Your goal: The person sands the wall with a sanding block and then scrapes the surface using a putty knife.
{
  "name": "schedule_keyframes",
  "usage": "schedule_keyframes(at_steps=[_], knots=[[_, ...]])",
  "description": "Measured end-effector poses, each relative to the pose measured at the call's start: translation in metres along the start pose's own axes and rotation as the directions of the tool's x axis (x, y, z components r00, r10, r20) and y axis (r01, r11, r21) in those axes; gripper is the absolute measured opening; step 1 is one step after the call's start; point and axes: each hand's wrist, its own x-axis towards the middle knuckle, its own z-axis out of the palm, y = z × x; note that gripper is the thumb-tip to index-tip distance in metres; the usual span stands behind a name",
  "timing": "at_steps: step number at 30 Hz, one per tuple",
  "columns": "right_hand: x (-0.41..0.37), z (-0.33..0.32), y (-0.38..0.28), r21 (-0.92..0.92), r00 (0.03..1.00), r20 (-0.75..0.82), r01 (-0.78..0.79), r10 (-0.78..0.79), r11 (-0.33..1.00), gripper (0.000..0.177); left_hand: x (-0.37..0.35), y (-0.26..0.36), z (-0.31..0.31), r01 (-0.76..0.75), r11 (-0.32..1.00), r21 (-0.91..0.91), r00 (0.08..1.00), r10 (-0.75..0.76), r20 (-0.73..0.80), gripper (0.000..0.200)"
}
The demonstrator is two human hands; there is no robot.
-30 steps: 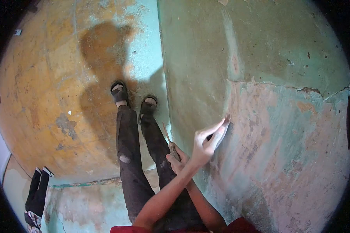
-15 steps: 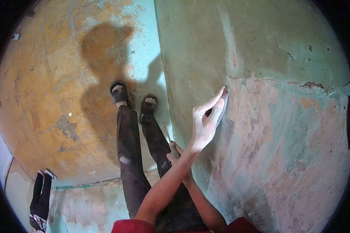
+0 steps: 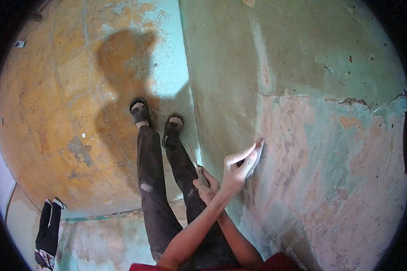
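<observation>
My left hand (image 3: 240,169) is closed against the wall at my right, fingers stretched together and thumb pressed in. Along its palm side, next to the plaster, shows a thin flat grey piece (image 3: 258,156), mostly hidden by the fingers. My left forearm crosses over the right one. Lower and closer to my legs, my right hand (image 3: 208,186) grips the handle of a scraper (image 3: 201,174), its thin blade seen edge-on and pointing away from me. The wall (image 3: 303,153) has green paint above and worn, pinkish patchy plaster below, with a ragged crack between.
My sandalled feet (image 3: 139,110) stand on a worn orange floor (image 3: 54,122), close to the wall's base. My shadow falls ahead across it. At the far lower left another person's legs (image 3: 49,226) show. A small white object (image 3: 20,44) lies at the upper left.
My left hand has slid down the wall, toward my body, still closed. The right hand, with the scraper, has stayed nearly in place and is less covered by the left arm.
</observation>
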Motion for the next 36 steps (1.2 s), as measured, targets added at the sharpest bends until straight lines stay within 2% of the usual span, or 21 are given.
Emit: schedule_keyframes(at_steps=[1, 3, 4, 9, 11, 12, 13, 15, 17, 19, 20, 21, 23, 25, 27, 29, 30, 31, 33, 35, 36], knots=[[-0.002, -0.001, 0.011, 0.004, 1.0, -0.005, -0.004, 0.004, 1.0, 0.061, 0.003, 0.0, -0.005, 0.008, 1.0, 0.001, 1.0, -0.008, 0.002, 0.035], [0.003, -0.003, 0.042, -0.132, 0.934, 0.056, 0.358, -0.354, 0.924, 0.062, 0.028, 0.003, -0.027, 0.191, 0.978, 0.084, 0.965, -0.203, 0.167, 0.035], [-0.006, -0.001, 0.011, -0.286, 0.922, 0.059, 0.383, -0.383, 0.878, 0.062, 0.042, 0.006, -0.03, 0.129, 0.98, 0.148, 0.968, -0.157, 0.196, 0.036], [0.004, 0.009, 0.018, -0.016, 0.983, -0.041, 0.181, -0.182, 0.983, 0.057, 0.015, -0.009, -0.014, 0.154, 0.988, 0.001, 0.986, -0.154, 0.072, 0.037], [-0.002, 0.01, 0.017, 0.157, 0.999, -0.039, 0.032, -0.026, 0.987, 0.053, 0.01, -0.017, -0.013, -0.001, 1.0, 0.014, 0.998, 0.0, 0.065, 0.033], [-0.004, 0.011, 0.02, 0.046, 0.969, -0.084, 0.238, -0.234, 0.97, 0.052, 0.023, -0.002, -0.011, 0.05, 0.998, 0.047, 0.995, -0.054, 0.085, 0.033], [-0.001, 0.006, 0.021, 0.045, 0.968, -0.077, 0.243, -0.239, 0.969, 0.052, 0.046, 0.014, -0.01, 0.098, 0.992, 0.08, 0.99, -0.105, 0.096, 0.034], [0.005, -0.01, 0.016, -0.188, 0.977, 0.151, -0.118, 0.147, 0.975, 0.06, 0.088, 0.032, -0.004, -0.039, 0.99, 0.137, 0.993, 0.022, 0.119, 0.036], [0.006, -0.001, 0.016, -0.137, 0.983, 0.169, -0.046, 0.069, 0.99, 0.055, 0.079, 0.031, -0.003, 0.043, 0.988, 0.146, 0.996, -0.054, 0.076, 0.036], [0.004, 0.017, 0.015, 0.009, 0.948, -0.096, 0.306, -0.304, 0.952, 0.051, 0.04, 0.013, -0.002, 0.022, 0.998, 0.059, 0.995, -0.028, 0.099, 0.036], [0.0, 0.014, 0.014, 0.075, 0.998, -0.06, 0.025, -0.021, 0.997, 0.05, 0.022, 0.011, 0.003, -0.007, 0.999, 0.044, 0.997, 0.004, 0.074, 0.034], [-0.002, 0.013, 0.018, 0.075, 0.998, -0.062, 0.031, -0.027, 0.997, 0.05, 0.029, 0.017, 0.003, -0.011, 0.999, 0.044, 0.997, 0.007, 0.079, 0.034], [-0.005, 0.011, 0.028, 0.05, 0.932, -0.081, 0.357, -0.353, 0.933, 0.044, 0.06, 0.039, 0.004, 0.197, 0.977, 0.081, 0.976, -0.204, 0.078, 0.034], [-0.009, 0.007, -0.025, -0.106, 0.967, -0.049, 0.244, -0.251, 0.964, 0.034, 0.114, 0.061, 0.016, 0.007, 1.0, 0.003, 0.997, -0.007, 0.081, 0.037], [-0.011, 0.008, -0.053, -0.194, 0.964, -0.06, 0.242, -0.258, 0.951, 0.028, 0.116, 0.063, 0.021, 0.015, 0.997, 0.074, 1.0, -0.016, 0.013, 0.036], [0.001, 0.004, 0.005, -0.147, 0.973, -0.048, 0.215, -0.224, 0.965, 0.029, 0.082, 0.055, 0.01, 0.195, 0.974, 0.116, 0.977, -0.203, 0.065, 0.035], [0.004, 0.011, 0.016, -0.13, 0.916, -0.137, 0.361, -0.377, 0.924, 0.03, 0.064, 0.036, 0.016, -0.033, 0.999, 0.028, 0.999, 0.033, 0.017, 0.033], [0.006, 0.019, 0.012, -0.123, 0.827, -0.23, 0.498, -0.512, 0.859, 0.031, 0.067, 0.037, 0.013, -0.301, 0.934, 0.194, 0.953, 0.287, 0.094, 0.033], [-0.004, 0.012, -0.005, 0.012, 0.896, -0.222, 0.396, -0.384, 0.918, 0.034, 0.081, 0.058, 0.011, 0.158, 0.979, 0.129, 0.985, -0.165, 0.042, 0.033], [-0.01, 0.006, -0.025, -0.031, 0.999, -0.008, -0.044, 0.044, 0.999, 0.036, 0.114, 0.078, 0.012, 0.112, 0.984, 0.137, 0.991, -0.12, 0.052, 0.037], [-0.008, 0.013, -0.029, 0.036, 0.998, -0.051, -0.029, 0.03, 0.999, 0.036, 0.118, 0.078, 0.009, 0.101, 0.985, 0.143, 0.99, -0.114, 0.087, 0.038]])
